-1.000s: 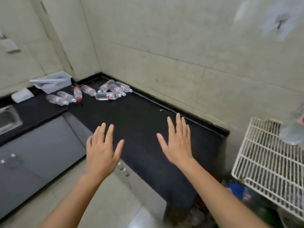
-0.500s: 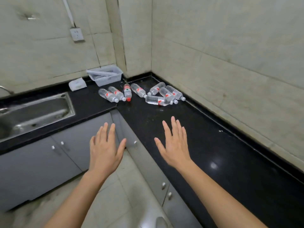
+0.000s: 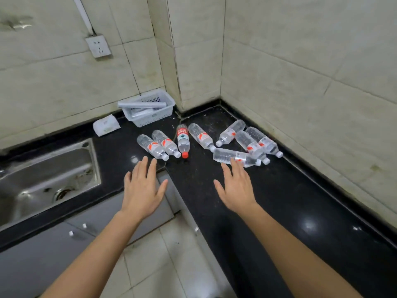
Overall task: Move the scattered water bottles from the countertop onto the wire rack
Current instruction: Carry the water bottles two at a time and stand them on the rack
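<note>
Several clear water bottles lie on their sides in the corner of the black countertop (image 3: 279, 190). One with a red label and red cap (image 3: 182, 139) lies in the middle, two white-capped ones (image 3: 158, 146) to its left, several more to its right. My left hand (image 3: 142, 187) is flat and open just short of the left pair. My right hand (image 3: 237, 187) is open too, its fingertips at the nearest bottle (image 3: 233, 157), which lies crosswise. Neither hand holds anything. The wire rack is out of view.
A steel sink (image 3: 46, 179) is set into the counter at the left. A white plastic basket (image 3: 148, 110) and a white packet (image 3: 106, 125) sit against the back wall. Grey cabinet doors (image 3: 43, 254) and tiled floor lie below. A wall socket (image 3: 98, 46) is above.
My view has swung left from the wire rack to the corner and come closer to the bottles. Both open hands have reached forward to them.
</note>
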Demonstrator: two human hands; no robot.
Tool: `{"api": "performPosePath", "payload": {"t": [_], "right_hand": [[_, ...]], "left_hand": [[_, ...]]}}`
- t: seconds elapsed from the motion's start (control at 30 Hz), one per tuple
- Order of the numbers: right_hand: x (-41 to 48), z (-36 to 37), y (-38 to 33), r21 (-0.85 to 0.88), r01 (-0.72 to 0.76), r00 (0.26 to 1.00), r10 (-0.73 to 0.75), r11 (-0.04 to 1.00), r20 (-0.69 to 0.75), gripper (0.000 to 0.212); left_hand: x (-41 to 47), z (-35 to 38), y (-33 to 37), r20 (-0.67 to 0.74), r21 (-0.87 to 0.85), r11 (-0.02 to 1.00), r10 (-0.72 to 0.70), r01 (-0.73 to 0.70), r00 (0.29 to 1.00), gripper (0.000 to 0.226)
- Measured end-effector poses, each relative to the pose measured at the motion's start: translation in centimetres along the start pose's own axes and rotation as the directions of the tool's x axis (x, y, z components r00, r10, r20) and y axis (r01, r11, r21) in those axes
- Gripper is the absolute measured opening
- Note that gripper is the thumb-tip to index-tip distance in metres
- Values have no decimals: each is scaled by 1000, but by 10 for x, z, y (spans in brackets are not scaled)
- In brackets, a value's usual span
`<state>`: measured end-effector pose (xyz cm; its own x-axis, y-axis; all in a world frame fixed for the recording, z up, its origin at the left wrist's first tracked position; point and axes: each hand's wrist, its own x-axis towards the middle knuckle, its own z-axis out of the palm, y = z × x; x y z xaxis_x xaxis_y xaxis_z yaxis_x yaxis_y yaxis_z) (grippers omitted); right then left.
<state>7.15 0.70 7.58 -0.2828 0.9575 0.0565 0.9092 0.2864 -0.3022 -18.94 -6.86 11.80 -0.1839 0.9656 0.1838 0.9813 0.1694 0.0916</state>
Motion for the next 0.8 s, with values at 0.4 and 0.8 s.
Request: {"api": "performPosePath", "payload": {"t": [0.4,0.8], "right_hand": [[179,75,-92,-30,-51,981,56,998,188,62],[265,160,-184,102,-422,806,321,901,497,51]], "left_hand": [[181,68,-156,199,6,1000,-4,2,980,77],[355,152,-219,513,-161,927,371,-338,774,71]]}}
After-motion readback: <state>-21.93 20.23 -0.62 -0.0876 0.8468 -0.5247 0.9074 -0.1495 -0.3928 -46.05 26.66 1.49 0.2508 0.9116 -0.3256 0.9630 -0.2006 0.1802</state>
